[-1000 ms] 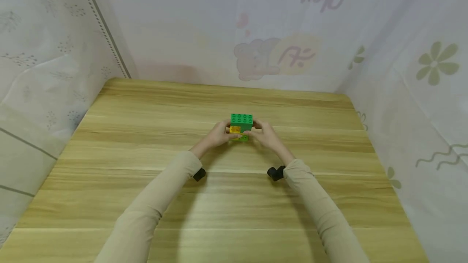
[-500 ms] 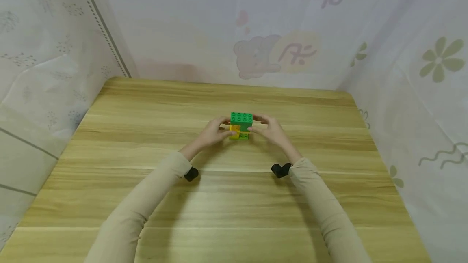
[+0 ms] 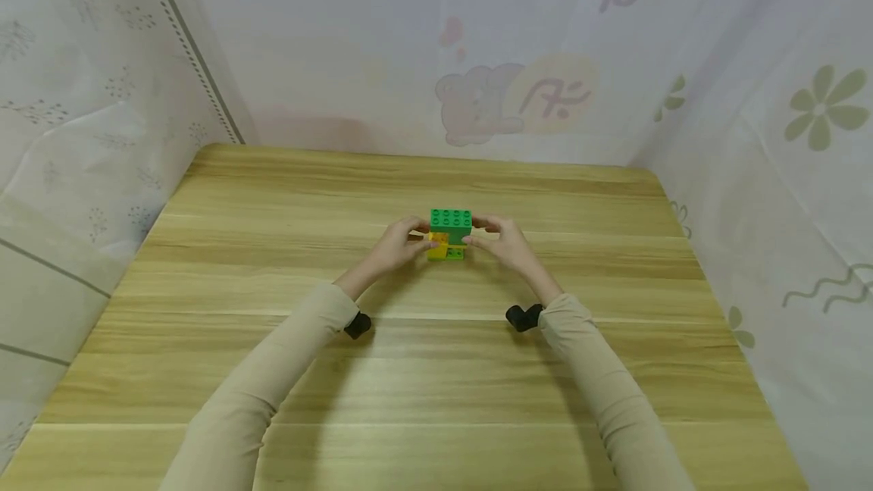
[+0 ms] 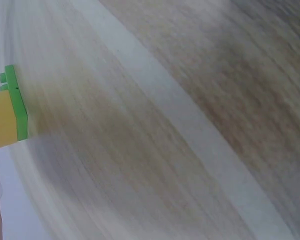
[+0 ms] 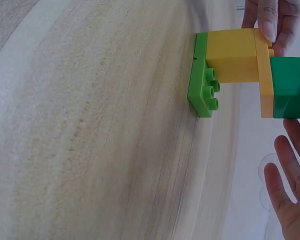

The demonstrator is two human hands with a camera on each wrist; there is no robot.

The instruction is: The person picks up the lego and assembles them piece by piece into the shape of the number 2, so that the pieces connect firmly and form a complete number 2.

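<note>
A small stack of toy building bricks stands on the wooden table. At its bottom is a light green studded plate (image 5: pixel 199 80), carrying a yellow brick (image 5: pixel 232 55) at one end. A thin yellow plate (image 5: pixel 266 95) lies over that brick, and a dark green brick (image 3: pixel 450 218) tops the stack, studs up. From the left, my left hand (image 3: pixel 398 245) pinches the yellow part, thumb in front and fingers behind. My right hand (image 3: pixel 508 242) grips the dark green brick between thumb and finger, its other fingers spread in the right wrist view.
The wooden table (image 3: pixel 436 400) reaches back to a printed cloth wall (image 3: pixel 382 59), with more patterned cloth at both sides. Black wrist mounts (image 3: pixel 524 317) hang by the sleeves, low over the tabletop.
Over the last second both hands have drawn outward, the left thumb sliding left and the right thumb right, uncovering more of the stack's front. In the last half second hardly anything moves.
</note>
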